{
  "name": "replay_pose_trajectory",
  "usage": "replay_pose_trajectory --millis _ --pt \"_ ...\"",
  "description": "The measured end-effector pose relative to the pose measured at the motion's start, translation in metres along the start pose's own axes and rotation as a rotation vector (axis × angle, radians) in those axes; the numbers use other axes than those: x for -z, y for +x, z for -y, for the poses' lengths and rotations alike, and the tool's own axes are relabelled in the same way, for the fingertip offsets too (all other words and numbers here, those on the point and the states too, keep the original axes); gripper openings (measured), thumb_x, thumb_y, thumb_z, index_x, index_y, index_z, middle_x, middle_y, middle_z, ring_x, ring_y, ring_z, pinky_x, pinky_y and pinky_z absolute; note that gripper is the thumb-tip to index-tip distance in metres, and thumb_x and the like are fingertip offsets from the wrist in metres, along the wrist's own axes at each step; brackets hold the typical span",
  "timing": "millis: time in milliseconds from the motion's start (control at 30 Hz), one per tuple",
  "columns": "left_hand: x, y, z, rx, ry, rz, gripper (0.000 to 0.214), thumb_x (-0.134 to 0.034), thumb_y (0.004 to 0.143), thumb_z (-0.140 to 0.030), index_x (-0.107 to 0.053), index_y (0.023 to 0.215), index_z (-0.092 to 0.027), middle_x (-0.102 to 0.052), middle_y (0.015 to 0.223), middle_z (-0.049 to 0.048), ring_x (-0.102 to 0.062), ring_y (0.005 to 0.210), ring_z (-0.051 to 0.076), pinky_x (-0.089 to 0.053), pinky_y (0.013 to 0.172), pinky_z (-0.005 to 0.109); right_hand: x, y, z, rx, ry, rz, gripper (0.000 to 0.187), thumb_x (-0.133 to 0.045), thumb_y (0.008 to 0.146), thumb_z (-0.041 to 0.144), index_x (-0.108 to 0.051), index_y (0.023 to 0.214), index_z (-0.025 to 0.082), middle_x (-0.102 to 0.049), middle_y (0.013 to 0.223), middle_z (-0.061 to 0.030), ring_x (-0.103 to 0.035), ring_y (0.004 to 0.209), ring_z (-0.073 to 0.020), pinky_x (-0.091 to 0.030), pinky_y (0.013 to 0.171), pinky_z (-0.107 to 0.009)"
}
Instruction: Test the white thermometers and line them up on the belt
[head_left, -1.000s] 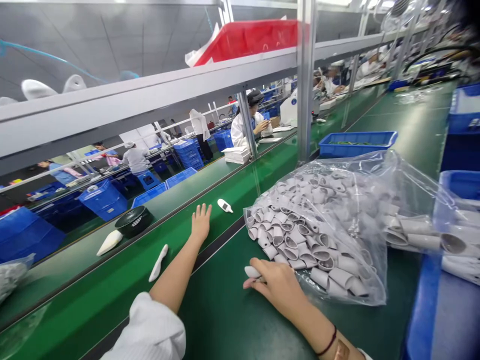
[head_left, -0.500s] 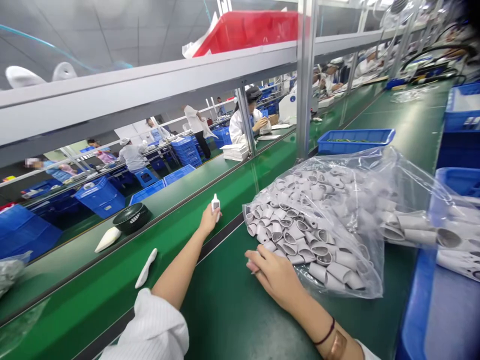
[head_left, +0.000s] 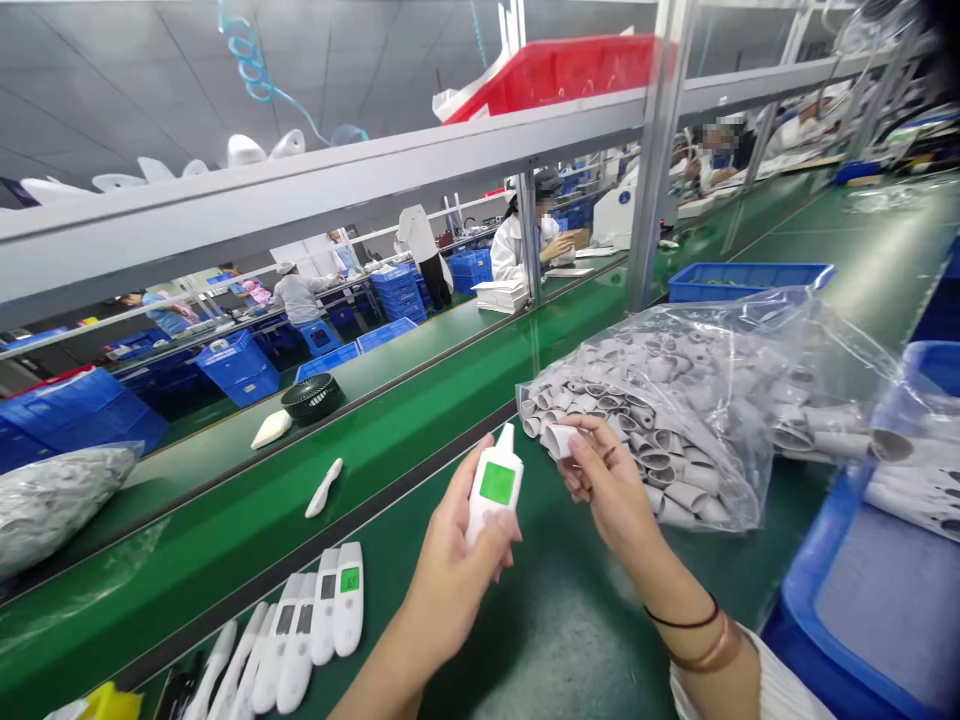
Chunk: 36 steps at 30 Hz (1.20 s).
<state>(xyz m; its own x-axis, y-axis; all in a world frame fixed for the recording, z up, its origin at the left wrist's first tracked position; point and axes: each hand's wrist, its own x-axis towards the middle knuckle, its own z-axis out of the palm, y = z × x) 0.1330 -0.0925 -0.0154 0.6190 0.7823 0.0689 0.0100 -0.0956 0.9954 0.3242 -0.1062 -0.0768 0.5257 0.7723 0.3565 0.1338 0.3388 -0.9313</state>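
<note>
My left hand (head_left: 457, 560) is wrapped round a white digital thermometer (head_left: 495, 487), its pointed tip upward and its screen glowing green. Close by on the right, my right hand (head_left: 611, 480) pinches a pale grey hollow cap (head_left: 559, 440), cut at a slant. The two items are held apart. Behind my right hand lies a clear plastic bag (head_left: 735, 420) full of similar grey caps. Several white thermometers (head_left: 300, 630) lie in a row on the green bench at lower left, one with a lit green screen.
Another white thermometer (head_left: 324, 488) lies on the green conveyor belt (head_left: 420, 420). Beyond it stands a black round basket-like part (head_left: 311, 397). A blue bin (head_left: 832, 620) is at lower right, a blue tray (head_left: 750, 280) behind the bag. Metal posts (head_left: 652, 170) hold an overhead shelf. Co-workers sit farther back.
My left hand has drawn back from over the belt with the thermometer, whose screen now shows green. My right hand has lifted a grey cap beside the bag. The view has shifted left.
</note>
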Motion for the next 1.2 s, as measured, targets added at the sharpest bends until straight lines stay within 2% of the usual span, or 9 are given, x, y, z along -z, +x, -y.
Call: replay_pose_trajectory --millis 133,267,367,667,900,967,1067,1133,1200 --pt "-0.004 -0.019 0.000 0.004 0.158 -0.030 0.078 -0.075 0.086 -0.036 -0.039 0.156 -0.034 -0.069 0.096 0.0028 -0.051 0.066 0.014 -0.042 0.059 0.025 -0.010 -0.018 0.046 -0.061 0.293 0.057 0.038 -0.065 0.089 0.057 -0.060 0.107 0.024 -0.049 0.065 0.0052 -0.041 0.048 -0.0085 -0.028 0.041 -0.019" --pt "-0.005 -0.025 -0.004 -0.001 0.230 0.004 0.081 -0.070 0.090 -0.038 -0.030 0.160 -0.037 -0.069 0.092 0.0019 -0.048 0.059 0.013 -0.038 0.054 0.025 -0.011 -0.032 0.071 0.122 0.159 0.190 0.024 -0.067 0.093 0.043 -0.073 0.108 0.025 -0.068 0.088 -0.0028 -0.058 0.066 -0.0113 -0.045 0.053 -0.021" --pt "-0.006 -0.029 -0.009 -0.013 0.250 0.026 0.079 -0.069 0.091 -0.038 -0.030 0.160 -0.038 -0.067 0.085 0.0005 -0.048 0.057 0.014 -0.038 0.052 0.025 -0.008 -0.038 0.080 0.143 0.092 0.163 0.020 -0.066 0.094 0.037 -0.076 0.108 0.026 -0.071 0.091 -0.0030 -0.063 0.072 -0.0133 -0.051 0.059 -0.023" --pt "-0.005 -0.039 -0.014 -0.077 0.252 0.033 0.075 -0.069 0.091 -0.036 -0.035 0.158 -0.037 -0.066 0.076 -0.0007 -0.048 0.053 0.014 -0.037 0.049 0.024 -0.017 -0.050 0.093 0.140 0.043 0.050 0.025 -0.065 0.094 0.040 -0.074 0.109 0.023 -0.070 0.086 -0.0030 -0.054 0.057 -0.0107 -0.043 0.046 -0.022" --pt "-0.008 -0.042 -0.021 -0.074 0.303 0.113 0.071 -0.060 0.094 -0.034 -0.030 0.159 -0.031 -0.062 0.076 -0.0032 -0.048 0.057 0.014 -0.039 0.053 0.024 -0.021 -0.058 0.092 0.324 -0.034 0.061 0.019 -0.063 0.095 0.030 -0.074 0.109 0.023 -0.072 0.087 -0.0026 -0.060 0.061 -0.0111 -0.048 0.050 -0.020" --pt "-0.008 -0.039 -0.022 -0.060 0.328 0.102 0.061 -0.062 0.093 -0.034 -0.039 0.149 -0.028 -0.063 0.078 -0.0036 -0.049 0.057 0.013 -0.037 0.053 0.023 -0.020 -0.058 0.091 0.338 -0.048 0.038 0.019 -0.063 0.095 0.027 -0.075 0.110 0.024 -0.073 0.086 -0.0015 -0.060 0.061 -0.0102 -0.048 0.050 -0.019" --pt "-0.008 -0.035 -0.021 -0.026 0.449 0.070 0.017 -0.061 0.091 -0.036 -0.053 0.100 -0.023 -0.058 0.074 -0.0044 -0.047 0.058 0.013 -0.033 0.053 0.024 -0.019 -0.057 0.088 0.328 -0.078 -0.015 0.019 -0.064 0.095 0.026 -0.076 0.109 0.025 -0.074 0.084 -0.0003 -0.057 0.058 -0.0093 -0.046 0.048 -0.019" --pt "-0.009 -0.033 -0.019 -0.018 0.528 0.064 0.025 -0.059 0.092 -0.038 -0.041 0.080 -0.025 -0.050 0.068 -0.0057 -0.045 0.058 0.013 -0.029 0.054 0.025 -0.018 -0.056 0.086 0.317 -0.070 -0.030 0.017 -0.065 0.094 0.026 -0.076 0.107 0.025 -0.074 0.084 0.0002 -0.058 0.060 -0.0094 -0.047 0.049 -0.019" --pt "-0.009 -0.032 -0.018 -0.021 0.563 0.070 0.029 -0.056 0.093 -0.040 -0.036 0.078 -0.026 -0.046 0.068 -0.0062 -0.043 0.057 0.014 -0.027 0.054 0.026 -0.017 -0.054 0.086 0.306 -0.051 -0.017 0.017 -0.066 0.094 0.026 -0.077 0.107 0.026 -0.074 0.085 0.0006 -0.060 0.062 -0.0095 -0.049 0.052 -0.018"
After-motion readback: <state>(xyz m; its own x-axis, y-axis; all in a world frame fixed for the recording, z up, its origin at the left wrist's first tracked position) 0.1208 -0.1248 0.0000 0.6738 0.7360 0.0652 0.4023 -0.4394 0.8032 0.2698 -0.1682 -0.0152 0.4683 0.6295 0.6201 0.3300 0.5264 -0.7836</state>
